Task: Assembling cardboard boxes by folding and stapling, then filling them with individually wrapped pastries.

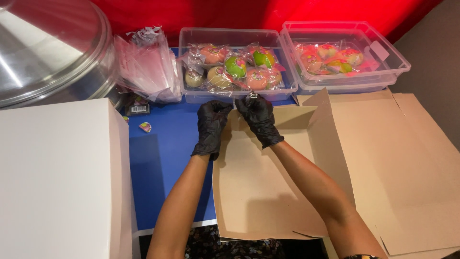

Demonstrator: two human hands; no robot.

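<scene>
I see a small crinkled piece of clear film [250, 97], glossy and thin, pinched at the fingertips of my right hand [258, 119]. The film sits just in front of the near wall of the left clear plastic tub [230, 36], above the far edge of the flattened cardboard box [268, 192]. My left hand [211, 125] is closed to a loose pinch beside it, fingertips close to the film; I cannot tell whether it actually grips it. Both hands wear black, matte, smooth gloves.

The cardboard is brown, flat and stiff, with straight creased flaps; one pointed flap stands up just right of my right hand. It overhangs the near edge of the blue surface [163, 158].

The left tub is rigid, transparent and rectangular with rounded corners, and it holds round glossy sweets [235, 66], green, peach and beige, each wrapped in clear film. A second clear tub [383, 57] just to its right holds similar wrapped pieces.

A stack of clear bags [146, 64] leans left of the tubs. A white box [57, 177], smooth and square-edged, borders the open blue strip on the left. A large clear dome lid [48, 48] sits at the far left.
</scene>
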